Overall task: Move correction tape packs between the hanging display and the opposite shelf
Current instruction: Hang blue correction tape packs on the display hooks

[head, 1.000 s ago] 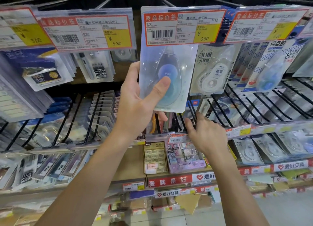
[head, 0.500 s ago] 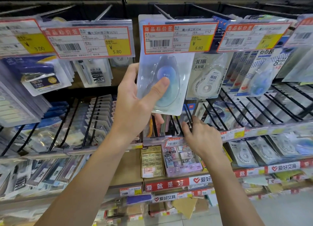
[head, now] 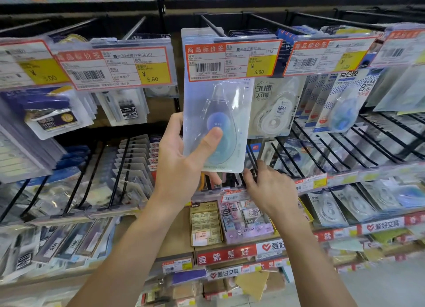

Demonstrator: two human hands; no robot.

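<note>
Left hand (head: 181,166) gripping a clear correction tape pack (head: 218,113), thumb on its blue front, fingers behind, pack upright just under the 6.80 price tag (head: 232,59) of the hanging display. Right hand (head: 271,187) lower, fingers curled among black hooks (head: 253,162); grip unclear. White tape pack (head: 273,113) just right

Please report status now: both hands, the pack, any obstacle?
Left hand grips blue correction tape pack. Right hand on lower hooks. 6.80 price tag covers pack top.

two hands (head: 181,166), five price tags (head: 232,59)
</note>
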